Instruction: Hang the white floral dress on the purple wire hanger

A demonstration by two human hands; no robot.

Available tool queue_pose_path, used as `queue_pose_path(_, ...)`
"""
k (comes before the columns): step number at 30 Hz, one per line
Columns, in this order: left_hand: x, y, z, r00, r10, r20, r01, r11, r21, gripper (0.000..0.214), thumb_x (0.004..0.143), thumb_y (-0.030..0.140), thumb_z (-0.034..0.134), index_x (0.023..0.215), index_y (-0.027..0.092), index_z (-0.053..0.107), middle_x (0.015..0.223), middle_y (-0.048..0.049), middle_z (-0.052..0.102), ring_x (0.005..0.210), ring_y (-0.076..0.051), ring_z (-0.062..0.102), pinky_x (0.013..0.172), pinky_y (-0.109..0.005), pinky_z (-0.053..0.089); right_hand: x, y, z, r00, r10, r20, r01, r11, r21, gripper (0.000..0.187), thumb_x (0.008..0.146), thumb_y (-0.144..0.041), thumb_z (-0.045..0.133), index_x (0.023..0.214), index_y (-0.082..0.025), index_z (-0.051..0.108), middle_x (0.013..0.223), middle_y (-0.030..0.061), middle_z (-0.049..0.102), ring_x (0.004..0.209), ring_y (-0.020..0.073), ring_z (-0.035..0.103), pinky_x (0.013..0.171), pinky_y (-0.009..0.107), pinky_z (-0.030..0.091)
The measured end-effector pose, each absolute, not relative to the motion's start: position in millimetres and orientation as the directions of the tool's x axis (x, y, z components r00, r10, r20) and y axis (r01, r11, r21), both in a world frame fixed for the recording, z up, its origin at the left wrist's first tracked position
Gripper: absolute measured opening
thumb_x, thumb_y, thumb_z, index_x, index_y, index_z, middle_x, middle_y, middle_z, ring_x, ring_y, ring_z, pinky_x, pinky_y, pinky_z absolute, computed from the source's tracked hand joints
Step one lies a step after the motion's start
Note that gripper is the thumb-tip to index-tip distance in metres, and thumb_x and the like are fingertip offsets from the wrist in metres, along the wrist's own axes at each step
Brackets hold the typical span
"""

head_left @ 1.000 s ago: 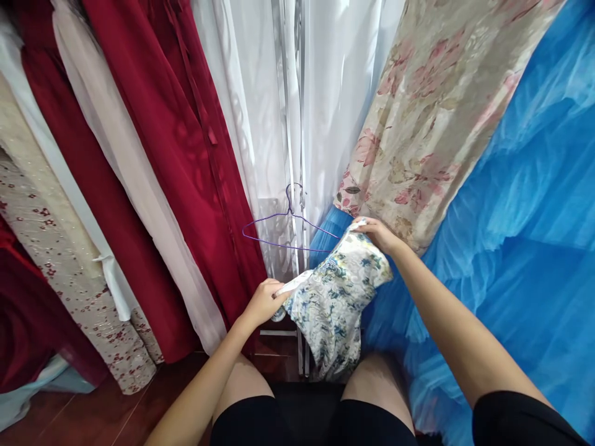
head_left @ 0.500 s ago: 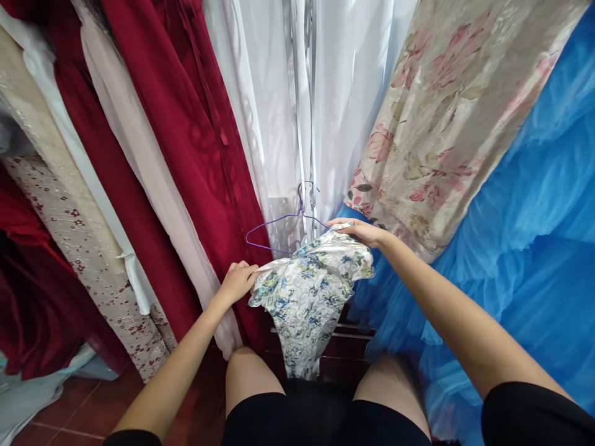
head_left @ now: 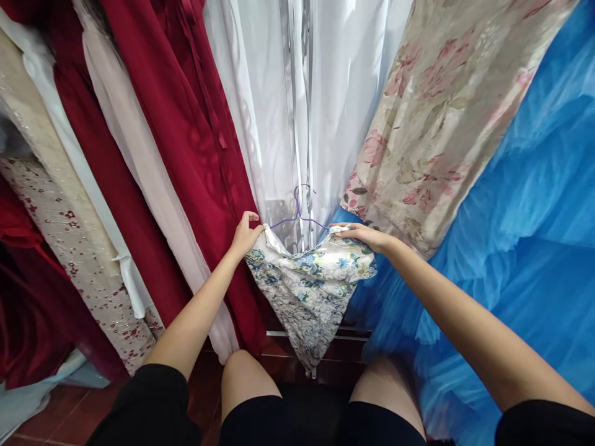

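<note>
A white dress with a blue and green floral print (head_left: 316, 279) hangs between my hands, its neckline dipping in the middle and its lower end narrowing towards the floor. My left hand (head_left: 247, 234) pinches its left shoulder. At the other shoulder, my right hand (head_left: 360, 234) is closed on the cloth with the fingers pointing inward. A thin purple hanger (head_left: 297, 217) stands hook up in the neckline; its arms run into both shoulders, where the ends are hidden by cloth and fingers.
Long garments hang around: dark red dresses (head_left: 181, 155) and a pale pink one (head_left: 139, 155) leftward, white fabric with ribbons (head_left: 344, 93) behind. A beige floral dress (head_left: 432, 124) and blue tulle (head_left: 520, 248) are at right. Red tiles (head_left: 60, 415) show below, with bare knees in front.
My left hand has moved up and brought the dress's left shoulder over the hanger's left arm, which was bare before. The neckline now sits more level; my right hand stays nearly in place.
</note>
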State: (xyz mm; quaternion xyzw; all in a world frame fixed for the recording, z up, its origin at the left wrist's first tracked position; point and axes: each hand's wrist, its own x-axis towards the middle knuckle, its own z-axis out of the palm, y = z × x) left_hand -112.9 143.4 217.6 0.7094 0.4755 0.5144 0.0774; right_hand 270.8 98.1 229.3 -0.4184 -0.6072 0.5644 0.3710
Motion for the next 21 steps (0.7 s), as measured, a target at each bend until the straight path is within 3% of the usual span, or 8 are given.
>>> queue_pose_path(3, -102.5, 124.5, 216.9, -0.048, 0.717, 0.695, 0.607, -0.532, 0.591, 0.019, 0.088, 0.038, 0.056, 0.084, 0.019, 0.056, 0.085, -0.002, 0.063, 0.084, -0.017, 0.059, 0.074, -0.026, 0.043, 286.3, 88.4, 204.0, -0.289, 0.957, 0.032, 0.129, 0.072, -0.989, 0.034, 0.07, -0.048, 0.084, 0.071, -0.016, 0.071, 0.065, 0.0019, 0.071, 0.054, 0.0128, 0.059, 0.049, 0.022, 0.043)
queue_pose_path(6, -95.1, 101.1, 219.3, 0.06, 0.745, 0.664, 0.654, -0.532, 0.538, 0.036, 0.095, 0.047, 0.047, 0.077, 0.018, 0.061, 0.071, -0.0001, 0.06, 0.07, -0.016, 0.055, 0.068, -0.025, 0.04, 298.6, 83.8, 192.4, -0.184, 0.975, 0.126, 0.014, 0.131, -0.991, 0.042, 0.066, -0.05, 0.085, 0.055, -0.018, 0.059, 0.047, -0.0036, 0.057, 0.041, 0.0094, 0.045, 0.043, 0.024, 0.033)
queue_pose_path(10, -83.2, 89.3, 228.0, 0.147, 0.699, 0.7, 0.693, -0.578, 0.431, 0.03, 0.09, 0.048, 0.058, 0.093, 0.02, 0.067, 0.091, -0.0031, 0.069, 0.082, -0.019, 0.061, 0.074, -0.026, 0.041, 287.1, 85.3, 217.8, -0.002, 0.984, 0.177, -0.244, 0.171, -0.955, 0.036, 0.065, -0.05, 0.083, 0.074, -0.018, 0.069, 0.063, 0.0035, 0.072, 0.057, 0.0201, 0.065, 0.059, 0.03, 0.05)
queue_pose_path(12, -81.2, 95.1, 230.8, 0.093, 0.7, 0.708, 0.704, -0.548, 0.451, 0.028, 0.087, 0.048, 0.061, 0.089, 0.02, 0.068, 0.084, -0.0026, 0.068, 0.077, -0.019, 0.059, 0.071, -0.026, 0.039, 269.8, 77.7, 239.1, 0.008, 0.976, 0.217, -0.305, 0.209, -0.929, 0.04, 0.071, -0.056, 0.077, 0.082, -0.018, 0.072, 0.07, 0.0061, 0.075, 0.071, 0.0257, 0.071, 0.069, 0.035, 0.054)
queue_pose_path(15, -83.2, 109.1, 226.8, -0.072, 0.731, 0.679, 0.664, -0.473, 0.58, 0.041, 0.088, 0.052, 0.059, 0.065, 0.018, 0.059, 0.059, 0.0005, 0.054, 0.059, -0.015, 0.048, 0.06, -0.025, 0.033, 240.7, 44.6, 261.5, -0.223, 0.932, 0.287, -0.277, 0.222, -0.935, 0.056, 0.083, -0.072, 0.056, 0.092, -0.019, 0.074, 0.081, 0.007, 0.077, 0.086, 0.0286, 0.073, 0.077, 0.038, 0.056)
queue_pose_path(18, -79.5, 112.8, 215.4, -0.25, 0.754, 0.608, 0.482, -0.448, 0.753, 0.061, 0.094, 0.063, 0.041, 0.051, 0.02, 0.041, 0.05, 0.0011, 0.041, 0.05, -0.012, 0.038, 0.053, -0.026, 0.031, 220.4, 3.6, 262.3, -0.633, 0.716, 0.296, -0.076, 0.323, -0.943, 0.063, 0.091, -0.073, 0.044, 0.101, -0.019, 0.076, 0.097, 0.0082, 0.077, 0.1, 0.0281, 0.07, 0.09, 0.04, 0.054)
queue_pose_path(20, -68.3, 104.5, 210.3, -0.3, 0.767, 0.567, 0.268, -0.503, 0.822, 0.067, 0.096, 0.066, 0.032, 0.047, 0.021, 0.034, 0.05, 0.0, 0.04, 0.05, -0.012, 0.039, 0.054, -0.026, 0.035, 214.3, -9.8, 251.9, -0.717, 0.636, 0.286, 0.063, 0.468, -0.882, 0.053, 0.094, -0.064, 0.048, 0.112, -0.021, 0.074, 0.112, 0.0081, 0.075, 0.11, 0.0273, 0.066, 0.1, 0.042, 0.049)
queue_pose_path(21, -59.9, 97.5, 210.0, -0.284, 0.783, 0.553, 0.153, -0.533, 0.833, 0.07, 0.097, 0.067, 0.029, 0.044, 0.021, 0.032, 0.051, -0.0011, 0.042, 0.051, -0.011, 0.04, 0.056, -0.026, 0.037, 213.0, -10.1, 244.5, -0.681, 0.664, 0.309, 0.128, 0.523, -0.842, 0.049, 0.095, -0.06, 0.052, 0.118, -0.022, 0.072, 0.12, 0.0083, 0.072, 0.115, 0.0274, 0.063, 0.103, 0.043, 0.046)
